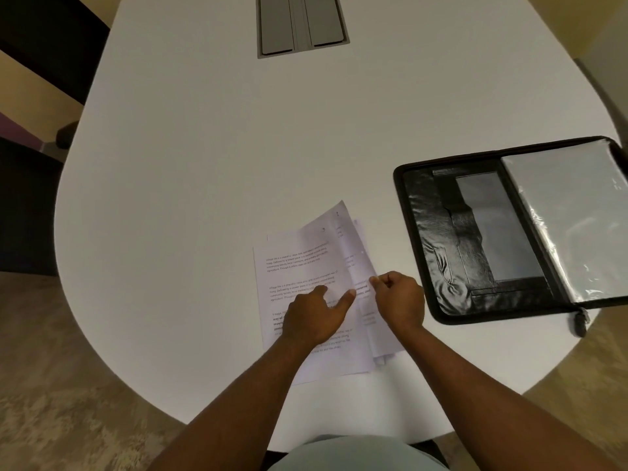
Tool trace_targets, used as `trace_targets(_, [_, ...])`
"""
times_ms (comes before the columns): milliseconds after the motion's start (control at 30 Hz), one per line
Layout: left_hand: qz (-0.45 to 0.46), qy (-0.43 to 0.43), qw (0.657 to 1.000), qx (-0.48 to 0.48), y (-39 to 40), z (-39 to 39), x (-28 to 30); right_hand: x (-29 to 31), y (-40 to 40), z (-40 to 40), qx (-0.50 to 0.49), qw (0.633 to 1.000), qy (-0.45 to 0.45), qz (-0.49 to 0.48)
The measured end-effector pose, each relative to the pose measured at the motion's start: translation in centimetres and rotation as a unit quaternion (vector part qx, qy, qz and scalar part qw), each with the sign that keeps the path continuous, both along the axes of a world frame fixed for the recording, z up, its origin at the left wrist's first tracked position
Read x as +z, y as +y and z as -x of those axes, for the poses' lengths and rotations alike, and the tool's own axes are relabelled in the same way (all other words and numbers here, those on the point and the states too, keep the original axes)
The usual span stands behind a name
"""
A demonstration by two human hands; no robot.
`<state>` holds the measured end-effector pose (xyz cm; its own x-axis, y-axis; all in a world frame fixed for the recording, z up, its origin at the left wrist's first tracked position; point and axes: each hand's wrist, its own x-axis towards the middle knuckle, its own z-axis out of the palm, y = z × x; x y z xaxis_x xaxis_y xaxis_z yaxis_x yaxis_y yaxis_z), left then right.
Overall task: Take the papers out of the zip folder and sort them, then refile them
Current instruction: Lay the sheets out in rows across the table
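The papers [306, 283] lie in a loose stack on the white table [204, 164], close to the person, their long axis running away from the body and leaning slightly left. The right edge of the top sheets curls up, and the right hand [399, 300] pinches that lifted edge, so it is the hand placed to peel a sheet off rightward. The left hand [314, 317] rests on the stack with fingers extended, pinning it. The zip folder [509, 232] lies open, well apart to the right.
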<state>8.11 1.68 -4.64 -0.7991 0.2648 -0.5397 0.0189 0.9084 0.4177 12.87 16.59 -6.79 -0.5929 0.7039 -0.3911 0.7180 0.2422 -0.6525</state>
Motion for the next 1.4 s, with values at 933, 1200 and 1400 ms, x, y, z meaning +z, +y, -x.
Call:
trace_targets(933, [-0.353, -0.04, 0.892, 0.281, -3.9, 16.6, 4.4, 9.2, 5.3, 15.0, -0.116, 0.952, 0.231, 0.165])
trace_targets(1200, [-0.291, 0.07, 0.905, 0.302, -9.8, 27.2, 3.3, 6.2, -1.4, 28.3, -0.03, 0.965, 0.191, 0.176])
trace_targets(1400, [-0.222, 0.144, 0.904, 0.335, -14.7, 36.4, 1.1, 3.0, -7.0, 38.8, 0.031, 0.974, 0.161, 0.159])
